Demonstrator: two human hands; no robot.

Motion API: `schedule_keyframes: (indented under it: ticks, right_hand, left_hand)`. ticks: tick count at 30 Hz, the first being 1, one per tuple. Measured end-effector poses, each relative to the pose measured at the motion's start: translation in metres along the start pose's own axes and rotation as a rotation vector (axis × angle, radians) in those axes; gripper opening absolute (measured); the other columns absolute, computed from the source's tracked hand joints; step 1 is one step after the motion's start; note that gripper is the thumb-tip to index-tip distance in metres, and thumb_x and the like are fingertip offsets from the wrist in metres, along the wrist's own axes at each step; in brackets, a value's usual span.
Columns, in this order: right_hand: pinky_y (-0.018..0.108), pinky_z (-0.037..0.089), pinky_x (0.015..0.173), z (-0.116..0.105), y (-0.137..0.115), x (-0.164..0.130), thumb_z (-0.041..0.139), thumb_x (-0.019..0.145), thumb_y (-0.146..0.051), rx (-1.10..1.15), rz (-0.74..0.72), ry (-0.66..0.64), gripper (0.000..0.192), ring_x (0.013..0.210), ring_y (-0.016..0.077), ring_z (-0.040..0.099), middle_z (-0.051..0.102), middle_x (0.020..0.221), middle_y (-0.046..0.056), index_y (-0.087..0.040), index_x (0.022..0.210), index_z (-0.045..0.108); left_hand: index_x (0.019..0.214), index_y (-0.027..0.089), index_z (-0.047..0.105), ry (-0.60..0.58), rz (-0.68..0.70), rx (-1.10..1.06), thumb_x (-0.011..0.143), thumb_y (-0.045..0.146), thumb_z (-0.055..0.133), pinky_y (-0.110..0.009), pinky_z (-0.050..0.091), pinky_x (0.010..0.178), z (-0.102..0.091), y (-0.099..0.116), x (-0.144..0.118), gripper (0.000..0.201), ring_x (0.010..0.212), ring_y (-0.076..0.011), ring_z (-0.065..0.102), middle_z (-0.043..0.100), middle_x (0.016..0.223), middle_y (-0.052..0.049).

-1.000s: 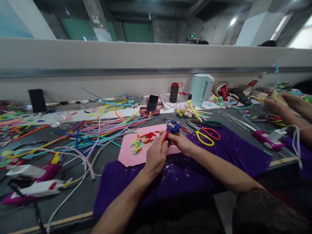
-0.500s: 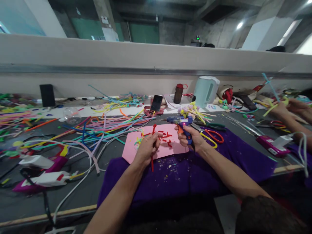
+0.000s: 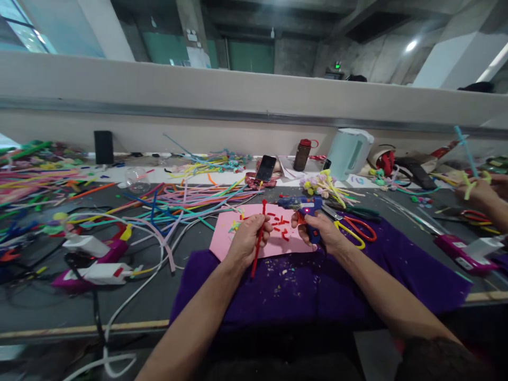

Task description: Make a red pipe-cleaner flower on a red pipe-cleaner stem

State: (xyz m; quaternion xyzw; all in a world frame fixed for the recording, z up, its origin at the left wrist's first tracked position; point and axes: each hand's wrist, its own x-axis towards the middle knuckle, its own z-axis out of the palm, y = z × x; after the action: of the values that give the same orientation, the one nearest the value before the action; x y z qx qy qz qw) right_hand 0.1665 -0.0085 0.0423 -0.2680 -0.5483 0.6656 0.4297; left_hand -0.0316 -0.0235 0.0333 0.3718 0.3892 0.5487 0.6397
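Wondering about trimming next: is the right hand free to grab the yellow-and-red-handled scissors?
Probably not yet: the right hand grips the blue glue gun. The yellow-and-red-handled scissors lie uncovered just beside it.

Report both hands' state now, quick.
Left hand: closed on a red pipe cleaner, held upright over the pink sheet.
Right hand: closed around a blue glue gun.

Long grey worktable point(image 3: 159, 296) runs along a pale partition point(image 3: 238, 100). Behind: concrete pillars point(image 3: 192, 26), green wall point(image 3: 250, 55), ceiling lamp point(image 3: 411, 45) lit.
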Motion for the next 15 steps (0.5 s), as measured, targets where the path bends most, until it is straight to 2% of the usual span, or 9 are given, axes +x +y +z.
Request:
schedule_keyframes:
  ticks: [5,11,15]
  right_hand:
    - [0.019,0.036,0.033,-0.005,0.000,-0.003,0.049,0.077,-0.052,-0.072,-0.073,0.017,0.041,0.044,0.0067,0.043,0.059,0.081,0.006,-0.015,0.094,0.055]
    - [0.020,0.032,0.036,-0.003,-0.003,-0.013,0.046,0.077,-0.056,-0.154,-0.111,0.011,0.046,0.041,0.0065,0.043,0.057,0.075,0.005,-0.015,0.092,0.056]
    - [0.022,0.029,0.037,-0.001,-0.003,-0.019,0.044,0.078,-0.056,-0.194,-0.139,0.048,0.045,0.040,0.0070,0.041,0.056,0.071,0.004,-0.015,0.091,0.056]
  left_hand:
    - [0.082,0.013,0.055,0.008,0.005,0.010,0.068,0.036,0.062,-0.015,0.035,0.039,-0.002,0.000,0.001,0.027,0.050,-0.0082,0.055,0.062,0.066,-0.003]
    - [0.081,0.015,0.064,0.069,0.071,0.162,0.068,0.040,0.062,-0.015,0.038,0.048,-0.005,-0.003,0.000,0.029,0.069,-0.0105,0.056,0.064,0.080,-0.005]
    - [0.080,0.013,0.065,0.081,0.066,0.225,0.064,0.041,0.064,-0.015,0.023,0.037,-0.005,-0.003,0.000,0.032,0.047,-0.0045,0.044,0.062,0.070,-0.003]
